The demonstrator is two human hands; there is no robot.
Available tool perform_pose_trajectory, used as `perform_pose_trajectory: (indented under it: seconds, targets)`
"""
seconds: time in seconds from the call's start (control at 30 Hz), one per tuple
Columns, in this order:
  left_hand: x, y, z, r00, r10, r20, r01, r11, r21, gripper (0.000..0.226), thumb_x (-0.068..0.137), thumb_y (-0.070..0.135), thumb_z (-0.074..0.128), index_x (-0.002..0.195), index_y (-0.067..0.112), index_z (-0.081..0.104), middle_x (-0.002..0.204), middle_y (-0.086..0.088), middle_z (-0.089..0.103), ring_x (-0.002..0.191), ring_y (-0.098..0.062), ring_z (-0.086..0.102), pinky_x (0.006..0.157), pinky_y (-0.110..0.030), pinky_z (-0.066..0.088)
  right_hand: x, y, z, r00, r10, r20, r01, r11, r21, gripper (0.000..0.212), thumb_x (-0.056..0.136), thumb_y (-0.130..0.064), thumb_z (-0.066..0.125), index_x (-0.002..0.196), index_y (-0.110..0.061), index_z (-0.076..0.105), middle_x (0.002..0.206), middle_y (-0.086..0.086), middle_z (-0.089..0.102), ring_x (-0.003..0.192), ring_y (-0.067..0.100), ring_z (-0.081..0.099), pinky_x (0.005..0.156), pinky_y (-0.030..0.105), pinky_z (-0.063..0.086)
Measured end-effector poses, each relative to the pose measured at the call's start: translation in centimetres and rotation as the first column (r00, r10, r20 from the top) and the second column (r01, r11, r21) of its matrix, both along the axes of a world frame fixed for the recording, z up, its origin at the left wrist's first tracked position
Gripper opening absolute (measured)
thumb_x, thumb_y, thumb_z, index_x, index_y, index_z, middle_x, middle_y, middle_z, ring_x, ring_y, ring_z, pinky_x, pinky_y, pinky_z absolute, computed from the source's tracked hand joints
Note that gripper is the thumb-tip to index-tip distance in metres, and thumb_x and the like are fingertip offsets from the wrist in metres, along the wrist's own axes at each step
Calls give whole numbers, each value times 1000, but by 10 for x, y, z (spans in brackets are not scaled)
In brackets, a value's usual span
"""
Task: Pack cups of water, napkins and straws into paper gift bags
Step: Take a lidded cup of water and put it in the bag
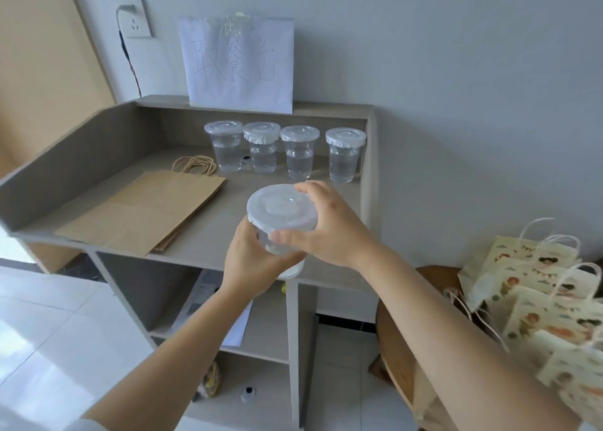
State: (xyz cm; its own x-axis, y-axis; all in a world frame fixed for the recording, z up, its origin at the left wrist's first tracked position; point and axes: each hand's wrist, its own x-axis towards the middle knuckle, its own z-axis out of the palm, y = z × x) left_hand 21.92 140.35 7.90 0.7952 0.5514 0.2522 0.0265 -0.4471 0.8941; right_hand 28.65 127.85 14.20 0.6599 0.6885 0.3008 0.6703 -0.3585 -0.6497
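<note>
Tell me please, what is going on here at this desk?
A person is holding one lidded cup of water with both hands above the front part of the grey desk. The left hand grips the cup's body and the right hand grips around the lid's rim. Four more lidded cups stand in a row at the back of the desk. Flat brown paper bags lie on its left side, none opened. Printed gift bags are at the right, off the desk.

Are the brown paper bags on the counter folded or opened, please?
Folded: the brown paper bags lie flat in a stack.
</note>
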Motion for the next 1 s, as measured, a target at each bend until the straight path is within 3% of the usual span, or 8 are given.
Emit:
perform_pose_trajectory:
  seconds: [0.23, 0.43, 0.63, 0.77, 0.83, 0.87, 0.93, 1.0]
  targets:
    - [-65, -90, -35, 978, -177, -109, 191, 973, 132, 79, 50, 45, 84, 120, 37, 48, 111, 18, 57, 101, -3, 58, 82, -29, 52, -59, -117, -14, 995, 63, -78, -79, 970, -229, 96, 70, -44, 77, 146, -33, 20, 147, -18, 23, 132, 3, 22, 98, 21, 25]
    - [-56, -170, -66, 883, -425, -201, 449, 889, 91, 71, 48, 50, 77, 105, 67, 38, 113, 17, 57, 102, 0, 57, 83, -30, 53, -68, -196, -54, 972, -79, -222, 5, 949, -316, 99, 68, -37, 80, 145, -39, 17, 142, -19, 19, 129, -3, 15, 102, 21, 24]
    - [-11, -223, -93, 761, -580, -292, 626, 774, 94, 85, 59, 34, 87, 131, 32, 44, 122, 13, 54, 112, -5, 52, 90, -25, 47, -48, -254, -87, 927, -282, -248, 204, 933, -297, 96, 66, -37, 81, 143, -36, 26, 136, -19, 23, 129, 2, 21, 105, 23, 26]
    - [35, -242, -105, 611, -712, -347, 775, 628, 76, 84, 64, 29, 85, 132, 38, 38, 123, 25, 49, 114, 5, 47, 96, -13, 40, -23, -280, -107, 882, -387, -270, 315, 909, -274, 101, 65, -35, 82, 145, -34, 21, 127, -21, 24, 122, -1, 22, 101, 22, 25]
    - [61, -247, -119, 513, -745, -426, 823, 568, -1, 65, 71, 21, 79, 125, 35, 44, 114, 26, 51, 103, 7, 50, 89, -7, 40, -8, -294, -114, 866, -423, -267, 356, 896, -266, 102, 64, -34, 82, 145, -35, 21, 122, -26, 25, 120, -3, 21, 98, 20, 25]
    - [74, -252, -127, 493, -742, -454, 829, 560, -16, 48, 76, 15, 72, 118, 26, 52, 110, 17, 58, 98, -2, 54, 85, -14, 46, 0, -301, -117, 858, -440, -265, 376, 890, -258, 101, 64, -34, 83, 144, -36, 22, 119, -31, 25, 119, -4, 22, 97, 20, 26]
    - [96, -266, -144, 520, -701, -489, 793, 609, -30, 23, 85, 6, 56, 104, 17, 60, 96, 6, 62, 87, -12, 57, 76, -24, 49, 17, -314, -119, 836, -480, -265, 423, 873, -244, 100, 61, -36, 85, 141, -40, 24, 119, -39, 22, 120, -3, 24, 94, 21, 29]
    - [113, -284, -156, 591, -604, -534, 706, 708, -18, 19, 90, 7, 46, 91, 18, 61, 85, 4, 60, 78, -14, 54, 67, -26, 46, 31, -324, -120, 825, -514, -235, 467, 854, -228, 98, 55, -44, 81, 135, -44, 26, 119, -40, 23, 120, -2, 26, 91, 18, 30]
